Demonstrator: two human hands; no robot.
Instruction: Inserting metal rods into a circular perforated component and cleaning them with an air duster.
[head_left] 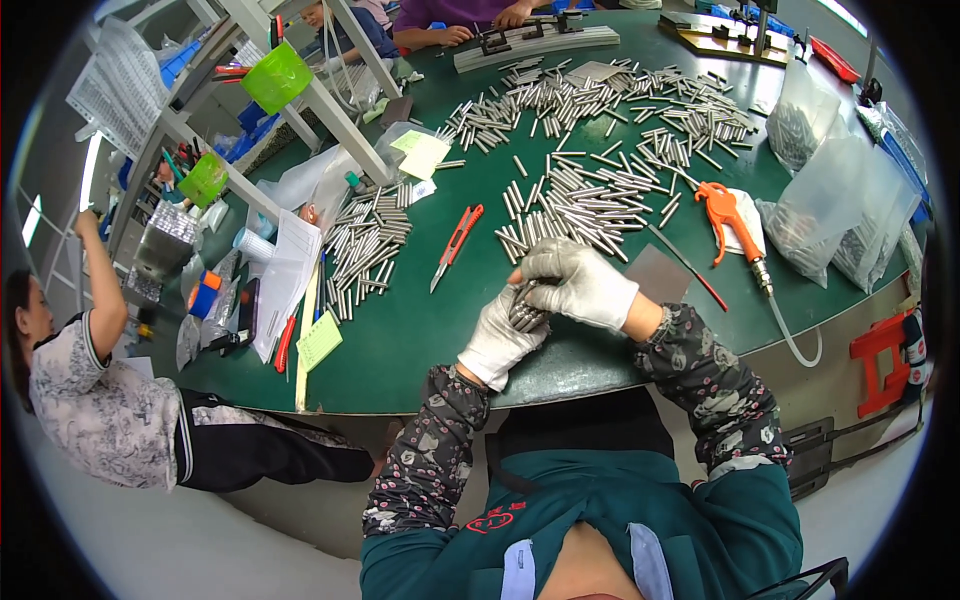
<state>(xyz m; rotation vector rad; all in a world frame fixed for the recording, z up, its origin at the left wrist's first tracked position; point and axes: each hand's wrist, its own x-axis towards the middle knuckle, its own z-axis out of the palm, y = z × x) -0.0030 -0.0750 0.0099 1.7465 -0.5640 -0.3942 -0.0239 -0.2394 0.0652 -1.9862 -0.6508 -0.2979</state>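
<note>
My left hand (503,338), in a white glove, is closed round a bundle of short metal pins (526,312) near the table's front edge. Over it my gloved right hand (580,284) bends its fingers onto the same bundle, its thumb and fingertips touching the pins. How many pins lie inside the grip is hidden. Just beyond my hands spreads a heap of loose silvery pins (585,205). A second pile of pins (365,240) lies to the left, and a long scattered band of pins (690,105) covers the far side.
An orange utility knife (457,248) lies left of my hands. To the right are a file with a red handle (690,268), a grey plate (657,275), an orange air gun (728,215) with its hose, and plastic bags of parts (830,210). A person (100,390) stands at the left.
</note>
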